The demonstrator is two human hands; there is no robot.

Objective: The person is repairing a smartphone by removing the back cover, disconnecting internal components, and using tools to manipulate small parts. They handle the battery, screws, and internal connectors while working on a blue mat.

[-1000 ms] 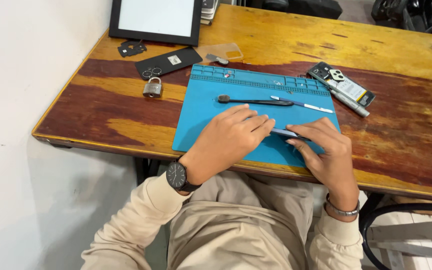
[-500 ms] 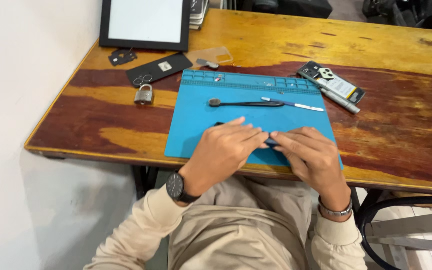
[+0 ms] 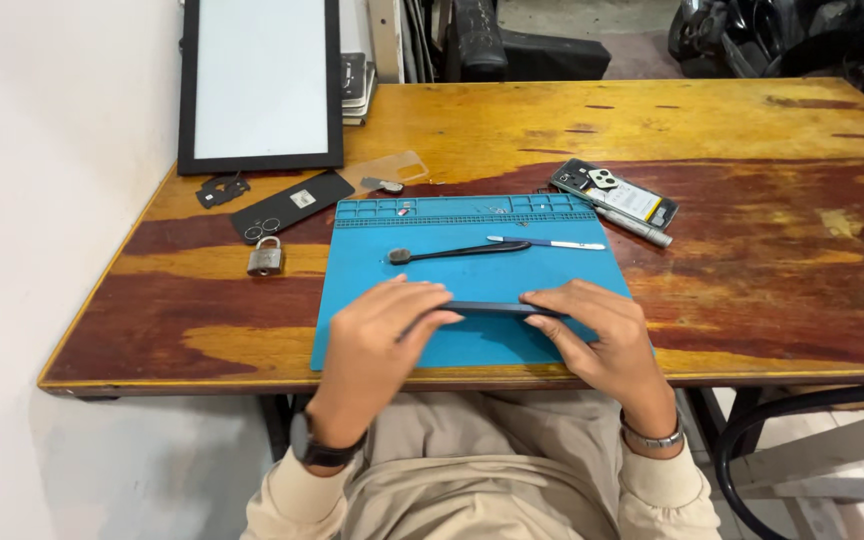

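Head camera looks straight down and both hands are on a dark phone (image 3: 487,309), held edge-up just above the near part of the blue work mat (image 3: 552,265). Left hand (image 3: 377,345) wraps its end, fingers (image 3: 422,300) curled over the top edge; right hand (image 3: 602,335) takes the other end, fingers (image 3: 552,300) narrowed round the thin body. So both grips are closed on the phone, one at each end. Beyond it on the mat lies a black spudger (image 3: 457,252), and just beside that a slim white-handled tool (image 3: 547,242). Off the mat's far right corner sits an opened phone (image 3: 614,194) with a grey pen-like tool (image 3: 634,226) against it. Over on the left of the bench (image 3: 752,130): a padlock (image 3: 265,257), a black back cover (image 3: 292,205), and a white-faced framed panel (image 3: 260,80) leaning up.
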